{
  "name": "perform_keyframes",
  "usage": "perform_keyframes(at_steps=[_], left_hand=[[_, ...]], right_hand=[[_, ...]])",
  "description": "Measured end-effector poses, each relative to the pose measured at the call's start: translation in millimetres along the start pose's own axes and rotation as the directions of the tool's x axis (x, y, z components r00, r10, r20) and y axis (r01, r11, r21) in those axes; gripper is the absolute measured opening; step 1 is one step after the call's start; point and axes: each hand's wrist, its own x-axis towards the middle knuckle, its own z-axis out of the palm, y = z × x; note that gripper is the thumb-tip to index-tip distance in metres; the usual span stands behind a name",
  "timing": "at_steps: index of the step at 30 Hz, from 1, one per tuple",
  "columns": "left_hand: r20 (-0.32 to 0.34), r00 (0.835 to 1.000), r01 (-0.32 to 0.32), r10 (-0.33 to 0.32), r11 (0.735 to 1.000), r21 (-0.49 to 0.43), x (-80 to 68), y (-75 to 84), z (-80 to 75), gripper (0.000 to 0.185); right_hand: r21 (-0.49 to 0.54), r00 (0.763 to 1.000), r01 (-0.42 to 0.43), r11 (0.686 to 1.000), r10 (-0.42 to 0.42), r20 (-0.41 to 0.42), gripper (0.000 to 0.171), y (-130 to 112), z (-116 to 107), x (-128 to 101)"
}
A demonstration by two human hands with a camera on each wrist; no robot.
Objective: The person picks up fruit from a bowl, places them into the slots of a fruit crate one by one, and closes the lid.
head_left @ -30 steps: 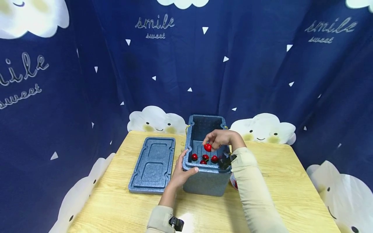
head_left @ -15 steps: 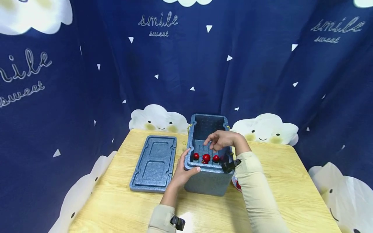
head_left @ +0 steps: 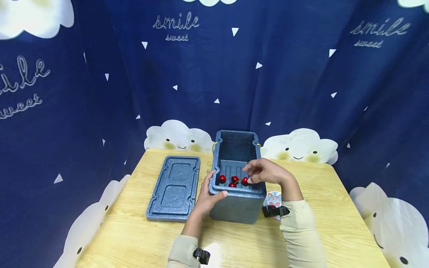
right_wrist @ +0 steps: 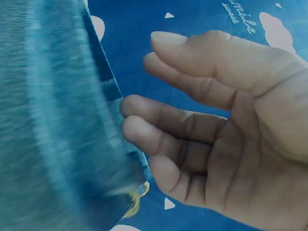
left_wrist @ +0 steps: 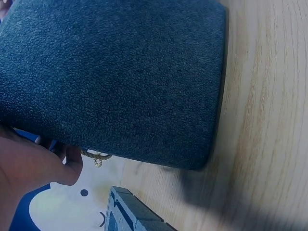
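A blue-grey foam box stands open in the middle of the wooden table. Several small red fruits lie on its ribbed floor. My left hand grips the box's front left rim, thumb over the edge; the left wrist view shows the box's pebbled wall close up. My right hand hovers over the box's right rim with relaxed, empty fingers. The box's rim is blurred in the right wrist view.
The box's lid lies flat on the table to the left. A small red-and-white patterned packet sits right of the box, behind my right wrist. Dark blue curtains with clouds close in the back and sides.
My right hand held a red fruit over the box a second ago; the fruit now lies inside, and the empty hand has drawn back to the right rim. The left hand kept its grip.
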Motion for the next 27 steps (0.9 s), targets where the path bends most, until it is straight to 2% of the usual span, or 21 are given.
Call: perform_keyframes(at_steps=[2, 4, 7, 9, 12, 13, 15, 17, 20, 23, 27], left_hand=[[0.003, 1.0, 0.0, 0.0, 1.0, -0.011, -1.7, 2.2, -0.5, 0.085], [0.009, 1.0, -0.009, 0.009, 1.0, -0.018, -5.2, 11.0, -0.6, 0.084], [0.015, 1.0, -0.01, 0.011, 1.0, -0.028, -9.9, 25.3, -1.1, 0.082], [0.016, 1.0, -0.009, 0.009, 1.0, -0.028, -12.8, 34.5, -1.5, 0.081], [0.019, 1.0, 0.002, -0.001, 1.0, -0.031, -13.6, 37.2, -1.6, 0.081], [0.021, 1.0, 0.001, 0.0, 1.0, -0.031, -13.3, 37.3, -1.5, 0.081], [0.017, 1.0, -0.001, 0.001, 1.0, -0.026, -10.5, 27.7, -1.1, 0.082], [0.017, 1.0, 0.005, -0.004, 1.0, -0.029, -10.0, 25.3, -1.1, 0.083], [0.014, 1.0, 0.002, -0.002, 1.0, -0.018, -11.0, 26.4, -1.0, 0.083], [0.017, 1.0, 0.003, -0.003, 1.0, -0.008, -15.0, 39.9, -0.7, 0.081], [0.021, 1.0, 0.011, -0.011, 1.0, -0.004, -15.2, 40.9, -1.2, 0.081]], right_hand=[[0.009, 0.999, 0.015, 1.0, -0.014, -0.051, 0.032, 3.2, 5.9, -5.9], [0.015, 0.993, 0.025, 1.0, -0.023, -0.117, 0.031, 6.8, 11.7, -12.0], [0.054, 0.971, 0.045, 0.998, -0.031, -0.237, 0.031, 12.1, 20.0, -22.4], [0.092, 0.945, 0.055, 0.994, -0.022, -0.325, 0.03, 15.8, 25.8, -29.9], [0.132, 0.898, 0.056, 0.99, 0.007, -0.44, 0.03, 12.7, 34.6, -42.9], [0.14, 0.881, 0.061, 0.988, 0.012, -0.473, 0.03, 15.4, 37.4, -46.3], [0.155, 0.852, 0.069, 0.985, 0.022, -0.523, 0.03, 19.4, 42.4, -52.9], [0.157, 0.829, 0.077, 0.985, 0.024, -0.559, 0.03, 24.9, 45.9, -57.9], [0.163, 0.809, 0.099, 0.982, 0.016, -0.588, 0.029, 35.3, 48.0, -63.4], [0.167, 0.799, 0.099, 0.981, 0.021, -0.601, 0.031, 39.7, 48.6, -69.8], [0.195, 0.796, 0.086, 0.977, 0.051, -0.604, 0.033, 51.7, 51.3, -78.2]])
